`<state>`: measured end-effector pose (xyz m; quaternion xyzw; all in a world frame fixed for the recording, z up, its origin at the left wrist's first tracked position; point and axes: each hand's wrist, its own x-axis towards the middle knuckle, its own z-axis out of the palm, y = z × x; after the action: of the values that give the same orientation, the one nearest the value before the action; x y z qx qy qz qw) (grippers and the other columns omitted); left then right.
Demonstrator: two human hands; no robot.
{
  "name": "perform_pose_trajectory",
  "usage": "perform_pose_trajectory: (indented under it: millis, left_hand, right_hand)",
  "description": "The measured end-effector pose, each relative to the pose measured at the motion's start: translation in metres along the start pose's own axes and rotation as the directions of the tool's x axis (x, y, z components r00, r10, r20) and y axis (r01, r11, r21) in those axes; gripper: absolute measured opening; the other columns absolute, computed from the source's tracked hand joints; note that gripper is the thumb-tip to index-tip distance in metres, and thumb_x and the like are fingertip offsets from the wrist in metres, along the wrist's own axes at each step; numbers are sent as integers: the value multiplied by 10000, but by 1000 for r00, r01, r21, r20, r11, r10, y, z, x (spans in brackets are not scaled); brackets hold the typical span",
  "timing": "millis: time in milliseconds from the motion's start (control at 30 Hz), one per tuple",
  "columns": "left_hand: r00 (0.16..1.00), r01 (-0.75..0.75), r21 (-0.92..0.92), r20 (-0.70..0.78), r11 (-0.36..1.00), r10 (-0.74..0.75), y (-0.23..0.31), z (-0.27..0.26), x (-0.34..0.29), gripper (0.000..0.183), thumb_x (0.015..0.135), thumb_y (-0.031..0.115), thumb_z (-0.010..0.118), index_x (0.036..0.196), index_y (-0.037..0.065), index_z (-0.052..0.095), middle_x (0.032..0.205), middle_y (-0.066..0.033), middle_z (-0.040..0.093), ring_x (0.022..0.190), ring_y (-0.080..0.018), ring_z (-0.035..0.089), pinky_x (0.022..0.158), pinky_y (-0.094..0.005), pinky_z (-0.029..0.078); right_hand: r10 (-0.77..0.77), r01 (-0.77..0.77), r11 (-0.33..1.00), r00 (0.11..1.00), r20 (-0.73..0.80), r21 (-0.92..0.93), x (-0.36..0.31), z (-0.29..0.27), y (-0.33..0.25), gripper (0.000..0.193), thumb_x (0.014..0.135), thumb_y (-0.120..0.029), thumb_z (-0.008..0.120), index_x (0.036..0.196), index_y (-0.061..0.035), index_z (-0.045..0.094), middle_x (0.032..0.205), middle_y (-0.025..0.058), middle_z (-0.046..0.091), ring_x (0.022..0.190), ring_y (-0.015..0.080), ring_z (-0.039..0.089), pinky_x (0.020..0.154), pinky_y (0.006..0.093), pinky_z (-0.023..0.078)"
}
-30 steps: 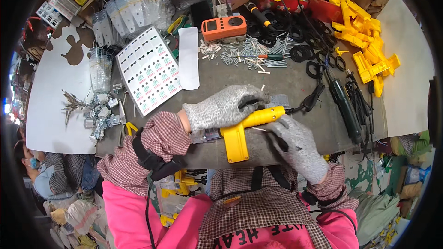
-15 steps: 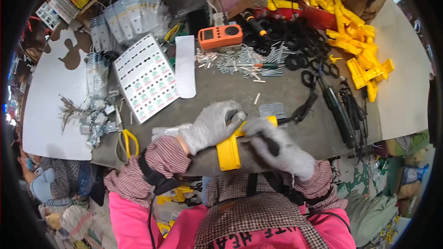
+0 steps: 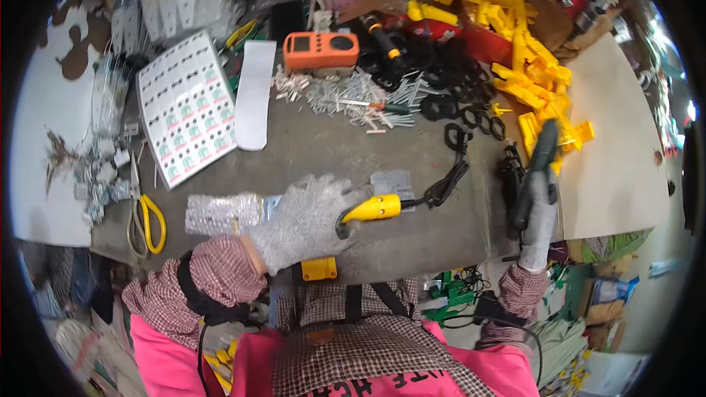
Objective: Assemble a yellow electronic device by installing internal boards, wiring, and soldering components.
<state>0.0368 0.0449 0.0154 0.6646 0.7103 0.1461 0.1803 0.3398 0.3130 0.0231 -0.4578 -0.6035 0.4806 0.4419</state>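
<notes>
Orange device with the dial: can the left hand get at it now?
Probably not without letting go: the left hand is gripping the yellow part, though the orange device itself looks uncovered.

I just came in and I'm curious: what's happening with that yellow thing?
A person's grey-gloved left hand has a yellow plastic part with a black cable in its grip, by the near edge of the dark grey table. The grey-gloved right hand holds a dark green stick-shaped tool, off to the right, apart from the yellow part.
</notes>
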Motion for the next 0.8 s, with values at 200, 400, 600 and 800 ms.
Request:
perform_pose_trajectory:
  millis: [200, 400, 600, 800]
  left_hand:
    - [995, -81, -16, 54, 997, 82, 3, 0, 10, 649, 776, 182, 661, 1405, 130, 510, 1192, -148, 601, 1087, -348, 599, 926, -469, 509]
    - [985, -89, -258, -165, 962, 47, 0, 21, 22, 537, 875, 304, 663, 1364, 117, 547, 1111, -188, 644, 993, -387, 648, 858, -488, 531]
    - [1000, 20, -248, 4, 968, -20, -2, 27, 24, 514, 822, 281, 716, 1285, 91, 597, 1114, -186, 655, 999, -379, 659, 859, -480, 539]
    - [989, -31, -245, -149, 969, -6, 1, 30, 16, 518, 754, 198, 718, 1218, 2, 596, 1079, -186, 629, 963, -375, 637, 855, -471, 529]
  right_hand:
    - [-425, -147, 575, 787, 447, 805, -46, 146, -62, 787, 890, -567, 649, 1467, -112, 365, 847, 31, 472, 714, 141, 465, 673, 318, 420]
    - [-511, -119, 623, 687, 517, 773, -69, 189, -35, 672, 796, -667, 708, 1151, -147, 474, 547, -41, 387, 399, 98, 362, 393, 242, 330]
    - [-687, -372, 699, -113, 717, 611, -39, 203, -41, 579, 726, -459, 892, 966, -79, 526, 673, 120, 620, 482, 296, 590, 472, 393, 514]
    - [-657, -278, 684, 167, 735, 675, -60, 193, -38, 632, 684, -391, 939, 1011, -71, 503, 674, 125, 609, 460, 277, 569, 445, 400, 490]
